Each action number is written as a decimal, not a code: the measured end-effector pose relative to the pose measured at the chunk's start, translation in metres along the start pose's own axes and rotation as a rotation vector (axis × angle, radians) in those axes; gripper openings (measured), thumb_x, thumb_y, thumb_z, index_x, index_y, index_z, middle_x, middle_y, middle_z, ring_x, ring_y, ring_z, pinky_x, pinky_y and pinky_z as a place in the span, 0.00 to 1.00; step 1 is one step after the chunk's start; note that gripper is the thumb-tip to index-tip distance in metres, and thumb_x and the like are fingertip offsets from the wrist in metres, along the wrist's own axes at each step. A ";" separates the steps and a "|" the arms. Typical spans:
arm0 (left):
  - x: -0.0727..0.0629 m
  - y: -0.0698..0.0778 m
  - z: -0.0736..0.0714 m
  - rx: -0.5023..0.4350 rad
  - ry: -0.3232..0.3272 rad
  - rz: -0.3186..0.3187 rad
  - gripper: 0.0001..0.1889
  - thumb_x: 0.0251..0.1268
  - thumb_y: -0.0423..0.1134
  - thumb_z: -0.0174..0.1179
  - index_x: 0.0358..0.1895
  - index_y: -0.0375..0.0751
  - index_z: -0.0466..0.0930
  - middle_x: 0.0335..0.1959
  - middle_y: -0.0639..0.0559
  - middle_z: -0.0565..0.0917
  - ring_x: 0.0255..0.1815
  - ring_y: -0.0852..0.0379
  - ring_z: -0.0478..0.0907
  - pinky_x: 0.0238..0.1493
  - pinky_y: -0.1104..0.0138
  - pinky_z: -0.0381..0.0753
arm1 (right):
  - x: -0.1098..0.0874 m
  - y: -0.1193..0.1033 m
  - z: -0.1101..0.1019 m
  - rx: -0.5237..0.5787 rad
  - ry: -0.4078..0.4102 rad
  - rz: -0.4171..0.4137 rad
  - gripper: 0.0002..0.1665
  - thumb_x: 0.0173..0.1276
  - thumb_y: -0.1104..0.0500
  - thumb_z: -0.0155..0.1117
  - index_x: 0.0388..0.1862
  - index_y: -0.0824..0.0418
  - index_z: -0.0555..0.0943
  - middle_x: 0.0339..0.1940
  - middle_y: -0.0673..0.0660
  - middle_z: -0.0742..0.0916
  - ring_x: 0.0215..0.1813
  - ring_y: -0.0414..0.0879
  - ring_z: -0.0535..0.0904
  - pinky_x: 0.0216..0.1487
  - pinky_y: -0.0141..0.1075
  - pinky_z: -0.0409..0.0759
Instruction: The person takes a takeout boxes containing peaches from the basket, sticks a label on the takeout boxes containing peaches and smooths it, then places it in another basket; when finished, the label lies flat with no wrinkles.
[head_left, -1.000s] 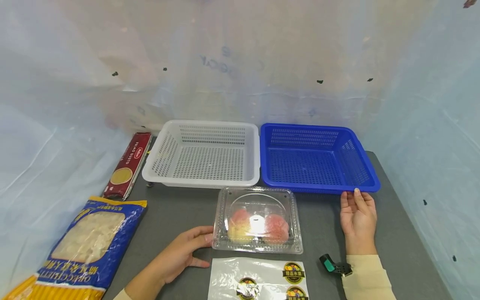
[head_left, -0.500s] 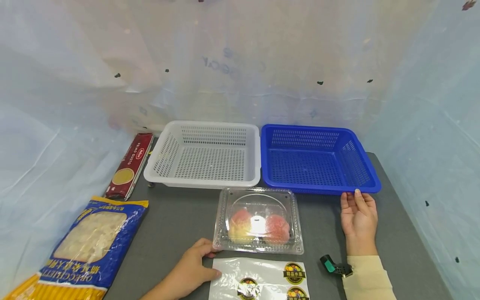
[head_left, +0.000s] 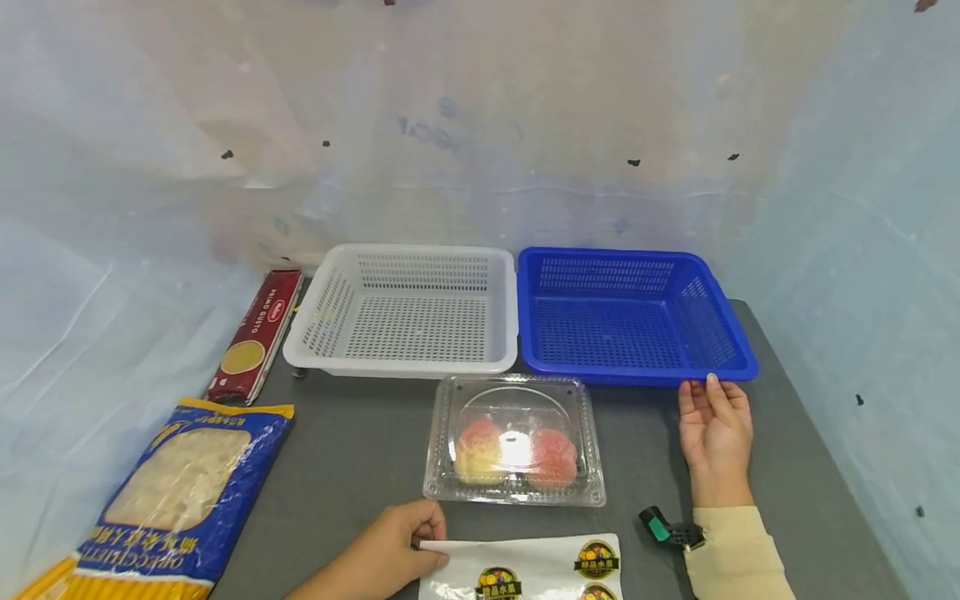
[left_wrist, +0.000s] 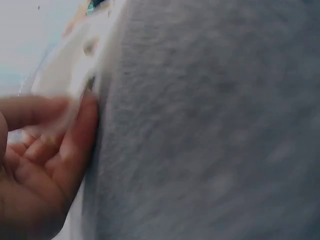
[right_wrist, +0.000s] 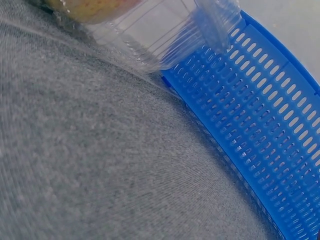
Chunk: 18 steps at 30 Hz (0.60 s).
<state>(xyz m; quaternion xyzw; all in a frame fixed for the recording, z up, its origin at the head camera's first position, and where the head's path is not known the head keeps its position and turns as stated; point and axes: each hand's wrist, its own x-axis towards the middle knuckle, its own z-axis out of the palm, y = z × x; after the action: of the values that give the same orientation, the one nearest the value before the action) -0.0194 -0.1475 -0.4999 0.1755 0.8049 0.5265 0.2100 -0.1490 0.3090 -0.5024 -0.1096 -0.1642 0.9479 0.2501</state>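
Note:
My left hand [head_left: 397, 546] pinches the far left corner of a white sticker sheet [head_left: 450, 575] between thumb and fingers. Round black-and-gold fruit labels [head_left: 596, 558] are printed on the sheet, whose near part is cut off by the frame. In the left wrist view the thumb and fingers [left_wrist: 75, 135] close on the sheet's edge. Just beyond it lies a clear plastic clamshell box [head_left: 513, 492], lid down, with two peaches [head_left: 480, 450] inside. My right hand [head_left: 716, 442] grips the near right rim of a blue plastic basket [head_left: 600, 372], thumb on top.
A white basket [head_left: 412, 367] stands left of the blue one, against the back sheeting. At the left are a red pasta packet [head_left: 251, 342] and a blue-and-yellow pasta bag [head_left: 180, 483]. A black-and-green wrist mount [head_left: 667, 531] juts from the right sleeve.
My left hand has left the side of the clamshell box, moved nearer to me and taken the sticker sheet's corner, lifting its far edge. The right hand stays on the blue basket.

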 end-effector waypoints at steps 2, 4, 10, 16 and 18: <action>-0.001 -0.001 0.000 -0.138 -0.083 0.028 0.11 0.67 0.27 0.73 0.39 0.45 0.80 0.27 0.64 0.80 0.27 0.69 0.74 0.28 0.74 0.73 | 0.001 0.000 0.000 -0.002 -0.006 -0.003 0.10 0.77 0.79 0.62 0.48 0.70 0.72 0.38 0.68 0.83 0.36 0.57 0.85 0.39 0.45 0.90; -0.001 0.000 0.002 -0.242 -0.141 0.066 0.10 0.71 0.26 0.70 0.47 0.42 0.81 0.32 0.62 0.84 0.31 0.68 0.80 0.31 0.74 0.79 | 0.001 0.000 0.001 -0.001 -0.006 -0.004 0.11 0.77 0.79 0.63 0.48 0.70 0.72 0.38 0.68 0.83 0.36 0.58 0.85 0.39 0.45 0.90; 0.002 0.009 0.002 -0.210 -0.144 0.249 0.22 0.76 0.27 0.67 0.70 0.43 0.83 0.33 0.62 0.82 0.27 0.73 0.73 0.27 0.74 0.75 | 0.000 -0.001 0.000 0.009 0.009 0.006 0.12 0.76 0.79 0.63 0.48 0.70 0.72 0.38 0.68 0.83 0.36 0.58 0.85 0.39 0.45 0.90; 0.006 0.028 -0.005 -0.119 -0.061 0.457 0.16 0.75 0.21 0.63 0.58 0.37 0.91 0.52 0.50 0.91 0.45 0.65 0.82 0.40 0.65 0.87 | -0.001 0.000 0.000 0.011 0.014 0.012 0.14 0.75 0.79 0.66 0.50 0.69 0.71 0.38 0.68 0.82 0.36 0.58 0.85 0.39 0.45 0.90; 0.008 0.036 -0.009 -0.128 -0.040 0.468 0.16 0.75 0.21 0.63 0.58 0.37 0.91 0.52 0.50 0.91 0.40 0.66 0.81 0.36 0.67 0.85 | -0.001 0.000 0.000 0.002 0.012 0.004 0.14 0.75 0.78 0.66 0.50 0.69 0.71 0.38 0.68 0.82 0.36 0.57 0.85 0.39 0.45 0.90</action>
<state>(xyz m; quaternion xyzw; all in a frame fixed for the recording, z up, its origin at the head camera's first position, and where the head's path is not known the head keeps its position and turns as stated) -0.0288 -0.1370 -0.4647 0.3538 0.7029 0.6073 0.1089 -0.1482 0.3088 -0.5021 -0.1153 -0.1616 0.9479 0.2491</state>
